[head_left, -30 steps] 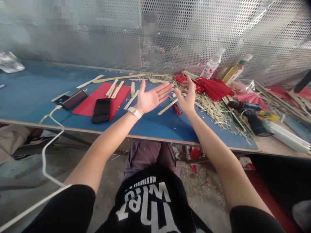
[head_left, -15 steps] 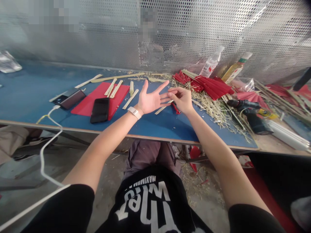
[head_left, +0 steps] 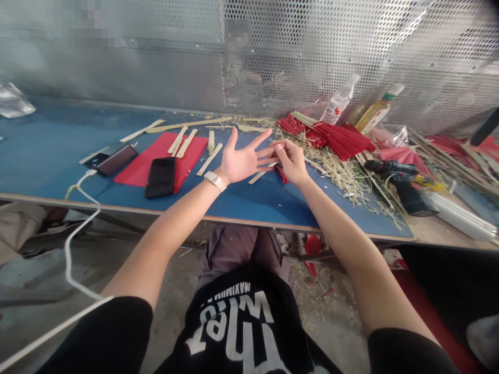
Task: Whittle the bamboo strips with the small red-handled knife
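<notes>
My left hand (head_left: 244, 158) is held palm up above the blue table (head_left: 47, 150), fingers spread, with a white band on the wrist. My right hand (head_left: 289, 158) is beside it, its fingertips pinched around the tips of my left hand's fingers. Neither hand holds an object. Under the hands lie a pale bamboo strip (head_left: 262, 174) and a red-handled tool (head_left: 281, 173). More bamboo strips (head_left: 209, 158) lie to the left, some on a red sheet (head_left: 156, 158).
Two phones (head_left: 160, 176) (head_left: 113, 157) lie left of my hands, a white cable (head_left: 80, 208) hanging off the edge. Red folded paper (head_left: 339, 137), straw shavings, two bottles (head_left: 340, 104) and a black power tool (head_left: 405, 189) crowd the right. A perforated metal screen stands behind.
My right hand, open a second ago, has closed in on my left hand's fingertips and now pinches them. My left hand's fingers have spread wider.
</notes>
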`<state>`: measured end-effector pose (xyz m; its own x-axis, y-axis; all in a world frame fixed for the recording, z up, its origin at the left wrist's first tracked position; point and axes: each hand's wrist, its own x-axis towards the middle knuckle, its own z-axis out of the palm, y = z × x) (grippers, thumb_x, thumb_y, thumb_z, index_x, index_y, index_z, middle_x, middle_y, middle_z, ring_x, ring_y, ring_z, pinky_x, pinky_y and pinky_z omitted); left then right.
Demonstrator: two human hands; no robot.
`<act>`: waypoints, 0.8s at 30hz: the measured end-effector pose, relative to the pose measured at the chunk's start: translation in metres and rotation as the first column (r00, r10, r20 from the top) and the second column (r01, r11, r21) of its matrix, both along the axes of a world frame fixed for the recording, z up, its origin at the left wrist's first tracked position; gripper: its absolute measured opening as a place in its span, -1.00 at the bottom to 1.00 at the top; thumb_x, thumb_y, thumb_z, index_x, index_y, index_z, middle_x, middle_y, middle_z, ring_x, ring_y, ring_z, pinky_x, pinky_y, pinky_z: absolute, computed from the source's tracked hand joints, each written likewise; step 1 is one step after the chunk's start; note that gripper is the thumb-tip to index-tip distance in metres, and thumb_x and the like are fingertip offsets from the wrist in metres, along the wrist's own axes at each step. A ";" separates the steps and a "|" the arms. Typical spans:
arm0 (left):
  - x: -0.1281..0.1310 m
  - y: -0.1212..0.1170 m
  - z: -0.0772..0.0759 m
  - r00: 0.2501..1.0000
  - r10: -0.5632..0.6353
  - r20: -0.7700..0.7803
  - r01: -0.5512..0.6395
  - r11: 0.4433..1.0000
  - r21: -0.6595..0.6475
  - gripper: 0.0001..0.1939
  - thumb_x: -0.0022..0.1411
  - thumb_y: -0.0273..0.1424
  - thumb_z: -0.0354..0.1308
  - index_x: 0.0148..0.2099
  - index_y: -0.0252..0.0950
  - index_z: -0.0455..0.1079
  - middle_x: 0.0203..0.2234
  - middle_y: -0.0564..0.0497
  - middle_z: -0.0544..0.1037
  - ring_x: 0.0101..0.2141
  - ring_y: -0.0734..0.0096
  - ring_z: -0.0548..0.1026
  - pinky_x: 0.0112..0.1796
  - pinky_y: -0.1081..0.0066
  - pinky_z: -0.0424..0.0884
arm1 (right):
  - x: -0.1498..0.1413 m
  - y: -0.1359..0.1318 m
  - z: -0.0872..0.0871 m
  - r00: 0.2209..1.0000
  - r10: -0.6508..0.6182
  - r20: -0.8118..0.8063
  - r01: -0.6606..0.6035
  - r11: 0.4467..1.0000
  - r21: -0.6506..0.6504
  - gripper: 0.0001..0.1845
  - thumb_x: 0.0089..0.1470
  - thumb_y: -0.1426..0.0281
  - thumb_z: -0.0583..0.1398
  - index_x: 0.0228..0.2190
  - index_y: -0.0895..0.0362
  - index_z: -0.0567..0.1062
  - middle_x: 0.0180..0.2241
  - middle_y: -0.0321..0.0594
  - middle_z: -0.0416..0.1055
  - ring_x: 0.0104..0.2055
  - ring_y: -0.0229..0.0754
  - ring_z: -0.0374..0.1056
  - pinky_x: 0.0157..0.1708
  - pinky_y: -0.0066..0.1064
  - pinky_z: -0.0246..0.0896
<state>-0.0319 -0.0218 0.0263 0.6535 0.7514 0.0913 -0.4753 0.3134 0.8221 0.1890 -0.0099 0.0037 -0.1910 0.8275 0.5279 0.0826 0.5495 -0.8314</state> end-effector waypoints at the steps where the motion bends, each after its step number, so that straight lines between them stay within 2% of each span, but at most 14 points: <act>1: 0.000 0.000 0.000 1.000 -0.004 -0.003 0.004 1.000 0.001 0.16 0.46 0.54 -0.39 0.81 0.04 0.05 0.60 -0.09 0.47 0.65 -0.24 0.29 0.59 -0.30 0.24 | -0.001 0.000 0.000 1.000 -0.008 -0.006 0.008 1.000 -0.018 -0.11 0.23 -0.59 0.21 -0.18 -0.03 0.70 -0.30 -0.12 0.65 -0.17 0.06 0.67 -0.08 -0.07 0.69; 4: 0.000 0.001 -0.001 1.000 -0.007 -0.011 0.008 1.000 0.002 0.17 0.44 0.55 -0.40 0.81 0.04 0.07 0.59 -0.09 0.48 0.66 -0.25 0.26 0.58 -0.31 0.25 | 0.000 0.000 0.004 0.999 -0.036 0.006 0.036 0.998 -0.057 -0.06 0.21 -0.64 0.14 -0.26 -0.03 0.67 -0.37 -0.10 0.61 -0.17 0.10 0.68 -0.16 -0.09 0.67; 10: -0.001 0.001 -0.003 1.000 -0.004 -0.021 0.004 1.000 -0.010 0.19 0.42 0.57 -0.40 0.79 0.07 0.13 0.55 -0.10 0.53 0.64 -0.20 0.32 0.56 -0.25 0.28 | 0.005 0.000 0.007 0.999 -0.035 0.020 0.035 0.999 -0.011 -0.16 0.17 -0.57 0.28 -0.34 -0.03 0.64 -0.39 -0.12 0.61 -0.21 0.06 0.65 -0.12 -0.06 0.67; 15: 0.000 0.005 -0.009 0.999 -0.043 -0.018 0.043 0.999 -0.015 0.18 0.42 0.56 -0.35 0.78 0.02 0.16 0.54 -0.13 0.55 0.62 -0.17 0.38 0.55 -0.23 0.32 | 0.006 0.003 0.003 0.997 -0.080 0.023 0.080 0.997 0.000 -0.38 0.14 -0.32 0.47 -0.31 -0.03 0.64 -0.34 -0.14 0.62 -0.23 0.05 0.59 -0.12 -0.02 0.64; 19: -0.002 0.009 -0.013 0.997 -0.065 -0.040 0.066 0.998 0.010 0.18 0.44 0.53 -0.33 0.75 -0.04 0.24 0.55 -0.14 0.53 0.65 -0.18 0.31 0.58 -0.24 0.29 | 0.006 0.005 -0.006 0.990 -0.134 0.054 0.133 0.991 0.013 -0.51 0.11 -0.09 0.57 -0.33 -0.02 0.57 -0.37 -0.18 0.57 -0.25 0.02 0.54 -0.13 -0.03 0.62; 21: 0.001 0.009 -0.015 0.996 -0.056 -0.063 0.059 0.997 0.043 0.12 0.48 0.49 -0.30 0.73 -0.05 0.31 0.57 -0.11 0.50 0.69 -0.18 0.24 0.61 -0.25 0.23 | 0.004 0.002 -0.010 0.978 -0.194 0.074 0.190 0.980 0.057 -0.54 0.16 -0.06 0.56 -0.28 -0.02 0.58 -0.32 -0.16 0.58 -0.18 0.07 0.57 -0.05 0.01 0.64; 22: 0.005 0.009 -0.016 0.997 -0.039 -0.072 0.044 0.997 0.069 0.07 0.51 0.46 -0.26 0.71 -0.02 0.34 0.59 -0.07 0.49 0.70 -0.16 0.19 0.64 -0.23 0.18 | 0.002 0.001 -0.011 0.968 -0.239 0.079 0.230 0.968 0.101 -0.55 0.21 -0.08 0.53 -0.19 -0.02 0.61 -0.23 -0.10 0.62 -0.07 0.12 0.60 0.02 0.06 0.65; 24: 0.022 0.006 -0.020 0.996 0.033 -0.084 -0.021 0.989 0.145 -0.08 0.57 0.38 -0.17 0.68 0.06 0.39 0.60 0.04 0.47 0.74 -0.09 0.09 0.69 -0.15 0.07 | -0.002 0.002 -0.011 0.941 -0.330 0.079 0.309 0.929 0.206 -0.43 0.36 -0.17 0.41 0.14 -0.06 0.63 0.13 0.04 0.63 0.29 0.25 0.55 0.25 0.16 0.60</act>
<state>-0.0097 -0.0161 0.0065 0.6432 0.7520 0.1438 -0.4072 0.1769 0.8960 0.1870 -0.0082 -0.0077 0.0012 0.7423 0.6700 0.3650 0.6235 -0.6914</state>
